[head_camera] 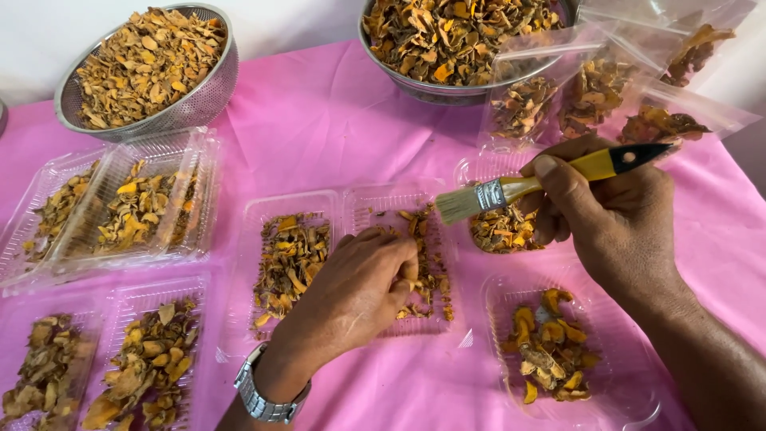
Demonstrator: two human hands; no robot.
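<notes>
On the pink cloth-covered table [335,120], I am watching the left hand [355,291] pressing down into an open clear plastic hinged tray [319,209] of dried orange-brown root slices. Its fingers [399,255] are curling together over the slices in the tray's right half, seeming to pinch a few pieces, though I cannot tell exactly which ones are being gripped. A silver metal wristwatch [259,395] is sitting on that wrist.

The right hand [614,219] is clamping around a yellow-and-black handled paintbrush [550,179]. The thumb is lying along the top of the yellow handle, the black end is sticking out past the knuckles toward the upper right, and the pale bristles are pointing left, hovering just above the tray's far right corner, near the left fingertips but apart from them. Beneath this hand, a small clear tray of slices [503,227] is lying partly hidden.

Around the hands, more filled clear trays [128,207] are lying at left, another tray of larger curled slices [550,343] is resting at lower right, two perforated steel bowls [199,96] heaped with slices are standing at the far edge, and clear plastic bags [606,88] of slices are lying at upper right.
</notes>
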